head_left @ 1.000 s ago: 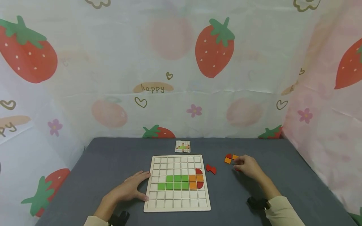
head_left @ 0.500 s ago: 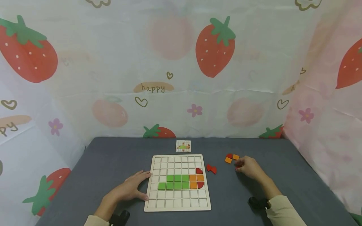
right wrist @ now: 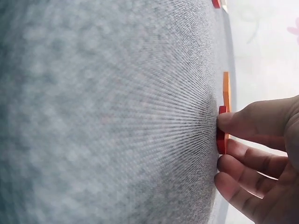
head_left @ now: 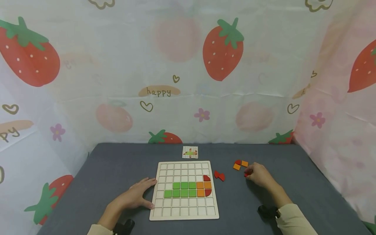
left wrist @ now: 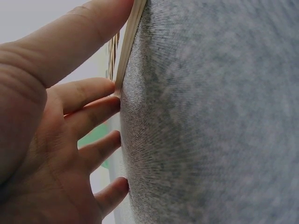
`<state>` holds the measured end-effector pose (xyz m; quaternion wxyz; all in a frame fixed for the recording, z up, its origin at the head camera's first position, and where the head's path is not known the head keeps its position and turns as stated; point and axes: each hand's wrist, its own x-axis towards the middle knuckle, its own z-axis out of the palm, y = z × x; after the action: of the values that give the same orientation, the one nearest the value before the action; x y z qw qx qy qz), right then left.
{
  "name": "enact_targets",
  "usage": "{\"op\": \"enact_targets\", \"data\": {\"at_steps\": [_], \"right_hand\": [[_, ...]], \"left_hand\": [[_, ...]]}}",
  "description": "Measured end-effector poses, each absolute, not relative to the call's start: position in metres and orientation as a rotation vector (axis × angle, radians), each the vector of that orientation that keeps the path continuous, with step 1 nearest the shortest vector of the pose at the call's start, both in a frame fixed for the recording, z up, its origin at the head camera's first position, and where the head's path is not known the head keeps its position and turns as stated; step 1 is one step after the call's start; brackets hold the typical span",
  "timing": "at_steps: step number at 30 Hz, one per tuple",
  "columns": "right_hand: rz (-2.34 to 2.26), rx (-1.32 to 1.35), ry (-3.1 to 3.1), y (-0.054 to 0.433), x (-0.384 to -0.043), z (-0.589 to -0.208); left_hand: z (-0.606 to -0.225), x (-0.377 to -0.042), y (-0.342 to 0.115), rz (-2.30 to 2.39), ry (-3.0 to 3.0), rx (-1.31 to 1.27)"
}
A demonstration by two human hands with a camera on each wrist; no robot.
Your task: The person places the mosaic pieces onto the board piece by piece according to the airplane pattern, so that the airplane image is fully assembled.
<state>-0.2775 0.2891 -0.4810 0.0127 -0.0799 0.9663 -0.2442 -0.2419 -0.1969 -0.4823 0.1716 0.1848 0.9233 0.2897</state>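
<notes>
A wooden grid board [head_left: 182,213] lies in the middle of the table in the head view. My left hand [head_left: 132,195] rests at its left edge, fingers spread, fingertips and thumb touching the rim. On the board sit several green square tiles [head_left: 184,193], 3 orange squares [head_left: 200,185] and 2 rounded red tiles [head_left: 206,178]. Right of the board, my right hand [head_left: 259,174] pinches a small red tile [right wrist: 221,144] low at the table surface; the fingers partly hide its shape. Close by lie 2 orange square tiles [head_left: 236,166] and a rounded red tile [head_left: 237,162].
A small pattern card [head_left: 190,152] lies behind the board. Red pieces forming a bow shape [head_left: 219,176] lie just right of the board. A strawberry-print curtain [head_left: 188,65] closes off the back and sides of the grey table [head_left: 123,163].
My right hand has drawn slightly right and nearer, away from the orange tiles, and the red tile shows more between its fingers. The left hand and the board stay in place.
</notes>
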Motion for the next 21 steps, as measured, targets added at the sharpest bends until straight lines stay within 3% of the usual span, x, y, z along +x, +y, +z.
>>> {"op": "enact_targets", "data": {"at_steps": [21], "right_hand": [[-0.701,-0.342,3.063,0.2855,-0.2739,-0.4786]], "left_hand": [[-0.4825,-0.2421,-0.1970,0.815,2.626,0.514]]}}
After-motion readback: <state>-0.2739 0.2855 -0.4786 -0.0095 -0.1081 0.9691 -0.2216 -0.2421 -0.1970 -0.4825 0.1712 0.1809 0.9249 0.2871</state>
